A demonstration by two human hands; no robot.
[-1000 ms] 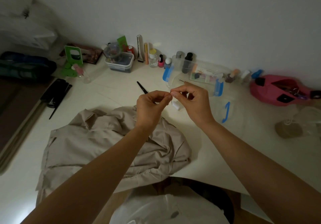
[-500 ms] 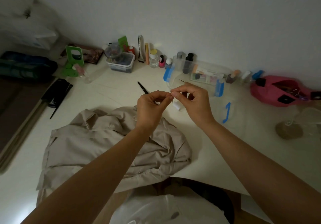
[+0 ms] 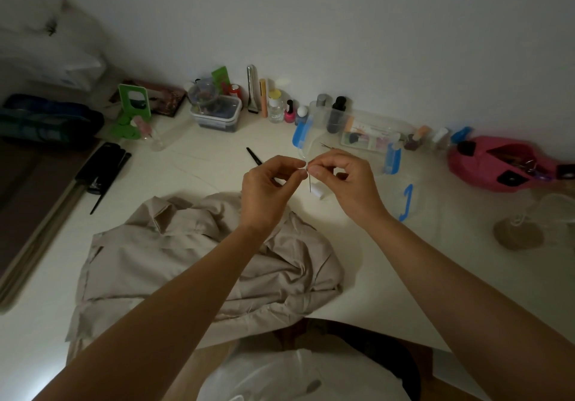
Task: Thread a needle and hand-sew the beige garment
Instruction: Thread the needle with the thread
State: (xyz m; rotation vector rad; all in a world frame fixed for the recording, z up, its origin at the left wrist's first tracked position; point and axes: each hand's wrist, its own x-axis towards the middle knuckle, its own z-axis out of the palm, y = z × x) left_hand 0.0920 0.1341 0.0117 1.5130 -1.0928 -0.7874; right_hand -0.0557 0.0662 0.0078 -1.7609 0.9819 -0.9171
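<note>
A crumpled beige garment (image 3: pixel 174 264) lies on the white table (image 3: pixel 389 270) near its front edge. Above the garment's far side my two hands meet at the fingertips. My right hand (image 3: pixel 345 183) pinches a thin needle (image 3: pixel 310 183) that points down. My left hand (image 3: pixel 267 189) pinches something tiny right at the needle's top; the thread itself is too fine to make out. A small white thread spool (image 3: pixel 318 189) lies on the table just behind the needle.
A clear box with blue clips (image 3: pixel 370 139), bottles (image 3: pixel 337 114) and a lidded container (image 3: pixel 217 114) line the wall. Black scissors (image 3: pixel 255 156) lie left of my hands. A pink case (image 3: pixel 494 161) sits far right, a black comb (image 3: pixel 105 176) far left.
Both hands stay together at the needle with only slight finger shifts.
</note>
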